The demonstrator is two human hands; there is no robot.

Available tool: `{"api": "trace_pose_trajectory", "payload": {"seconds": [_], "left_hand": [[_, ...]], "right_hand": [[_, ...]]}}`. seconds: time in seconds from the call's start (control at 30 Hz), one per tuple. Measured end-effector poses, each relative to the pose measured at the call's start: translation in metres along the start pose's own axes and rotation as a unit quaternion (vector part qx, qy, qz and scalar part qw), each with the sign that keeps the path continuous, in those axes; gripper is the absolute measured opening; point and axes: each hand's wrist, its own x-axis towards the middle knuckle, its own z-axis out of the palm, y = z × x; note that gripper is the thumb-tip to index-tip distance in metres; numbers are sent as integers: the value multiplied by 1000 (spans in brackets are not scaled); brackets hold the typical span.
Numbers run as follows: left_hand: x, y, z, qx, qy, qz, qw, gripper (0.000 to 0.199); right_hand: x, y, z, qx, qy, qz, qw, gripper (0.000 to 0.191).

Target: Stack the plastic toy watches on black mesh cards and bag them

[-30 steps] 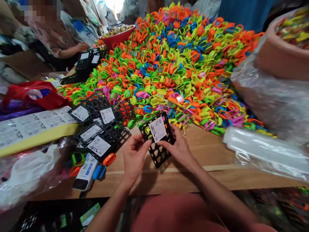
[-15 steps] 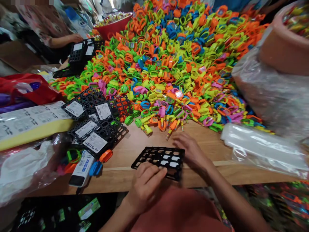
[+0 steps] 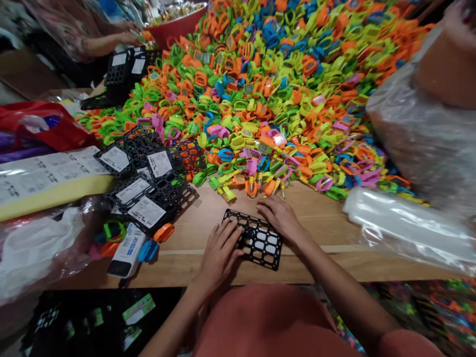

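A black plastic grid card [image 3: 259, 241] lies flat on the wooden table [image 3: 320, 218] in front of me, with white patches showing through its holes. My left hand [image 3: 220, 255] rests flat over its left part. The fingertips of my right hand [image 3: 279, 216] touch its upper edge, and neither hand grips it. Just beyond my fingers, the near edge of a huge heap of coloured plastic loops [image 3: 256, 114] spreads across the table. Several labelled black grids [image 3: 148, 210] lie to the left of my left hand.
A co-worker's hand [image 3: 128, 37] is at the far left beside more labelled grids [image 3: 122, 74]. A red bowl [image 3: 174, 22] stands behind the heap. A plastic-wrapped roll [image 3: 405, 230] lies on the right. A white box [image 3: 125, 250] and loose clips lie near my left hand.
One second ago both hands held the grid up with its white label facing me. Now it lies flat with the label out of sight, and both hands rest on it.
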Motion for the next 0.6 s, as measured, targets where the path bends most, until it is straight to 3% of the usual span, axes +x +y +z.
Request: {"api": "trace_pose_trajectory", "payload": {"seconds": [0.2,0.37,0.6], "left_hand": [[21,14,27,59,-131,46,989,76],[28,17,41,120,-160,60,978,78],[34,19,45,131,-154,39,979,73]], "right_hand": [[-8,5,-4,35,54,34,997,24],[-24,7,-9,113,95,99,984,28],[-42,-1,-13,349,125,217,903,43]]}}
